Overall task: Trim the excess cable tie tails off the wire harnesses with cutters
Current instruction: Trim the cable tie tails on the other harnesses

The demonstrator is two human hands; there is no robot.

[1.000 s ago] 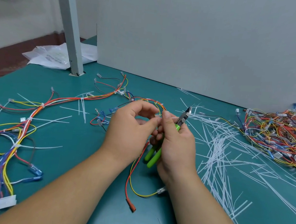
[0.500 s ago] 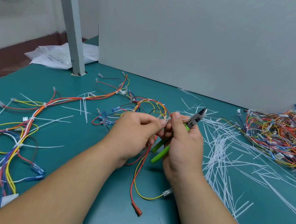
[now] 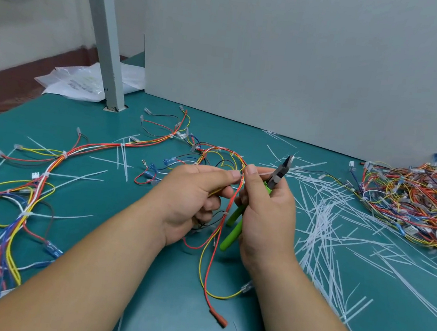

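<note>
Left hand [image 3: 195, 198] pinches the held harness [image 3: 227, 214] at its tie, above mat [image 3: 85, 135] centre. Right hand [image 3: 267, 213] curled round green cutters [image 3: 279, 175], thumb and forefinger pinching the tie tail [image 3: 263, 173]; handles half hidden by palm, blade gap unclear. Harness heap [image 3: 410, 201] cut off at right edge; mat shows between forearms

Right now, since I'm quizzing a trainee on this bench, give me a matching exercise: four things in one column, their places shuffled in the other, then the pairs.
Things:
1. cutters
2. held harness
3. cut tie tails
4. heap of harnesses

Places:
A. piled at the far right of the table
B. pinched in the left hand
C. gripped in the right hand
D. strewn on the table just right of both hands

Pairs: 1-C; 2-B; 3-D; 4-A
</note>
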